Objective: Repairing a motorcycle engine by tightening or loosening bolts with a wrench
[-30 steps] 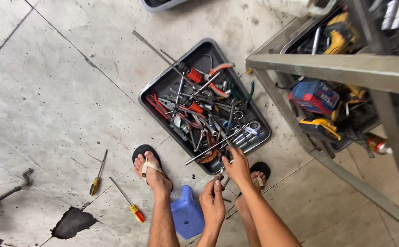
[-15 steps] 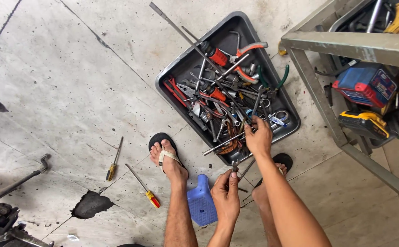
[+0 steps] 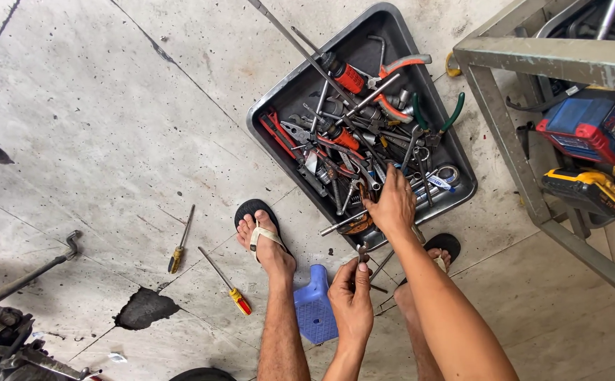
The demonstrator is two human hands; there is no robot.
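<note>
Right hand (image 3: 392, 204) in tool tray (image 3: 279, 99) (grey), left hand (image 3: 352, 300) gripping bit (image 3: 361, 252)

Concrete floor (image 3: 110, 127): tool tray (image 3: 279, 99), screwdrivers (image 3: 226, 281).

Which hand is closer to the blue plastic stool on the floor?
Left. The left hand holds a small tool right beside the blue stool. The right hand is farther away, reaching among the tools in the grey tray.
</note>
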